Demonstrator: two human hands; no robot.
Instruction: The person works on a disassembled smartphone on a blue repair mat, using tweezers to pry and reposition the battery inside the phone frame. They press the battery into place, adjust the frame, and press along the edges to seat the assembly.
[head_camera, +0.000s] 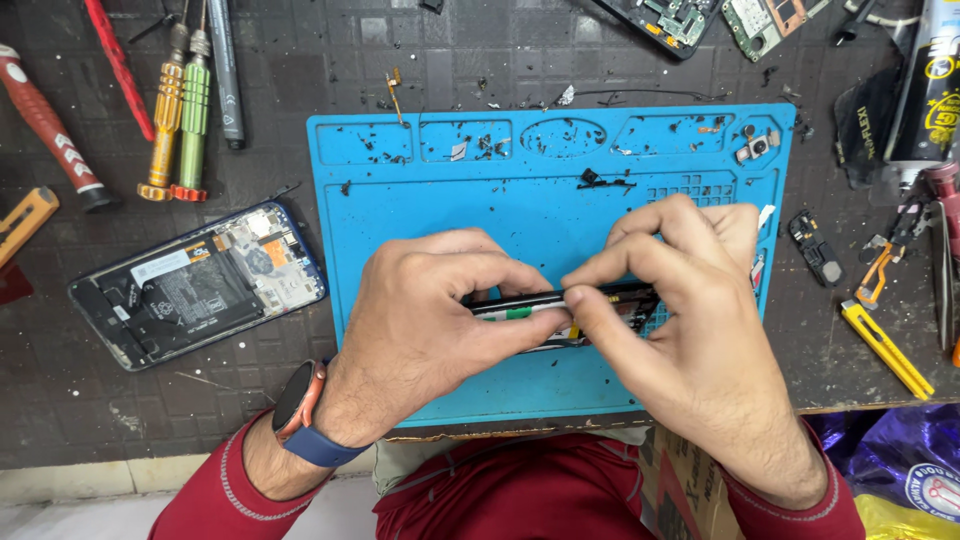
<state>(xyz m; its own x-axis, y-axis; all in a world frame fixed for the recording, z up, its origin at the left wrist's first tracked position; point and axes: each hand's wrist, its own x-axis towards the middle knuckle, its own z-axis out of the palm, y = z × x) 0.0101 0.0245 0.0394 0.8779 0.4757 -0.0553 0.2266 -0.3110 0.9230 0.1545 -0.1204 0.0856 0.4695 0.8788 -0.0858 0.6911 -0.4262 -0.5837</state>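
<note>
Over the blue mat (440, 200), our left hand (430, 320) and right hand (680, 330) pinch shut on the 1 thin phone (530, 305) edgewise; it looks light, stiff, fragile, best gripped by its rims.

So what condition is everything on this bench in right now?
Thin black phone panel: held on edge, pinched by both hands over the mat.
Left hand: gripping the panel.
Right hand: gripping the panel.
Blue silicone work mat: flat, littered with black scraps.
Blue-framed phone: back off, insides exposed.
Yellow utility knife: lying untouched.
</note>
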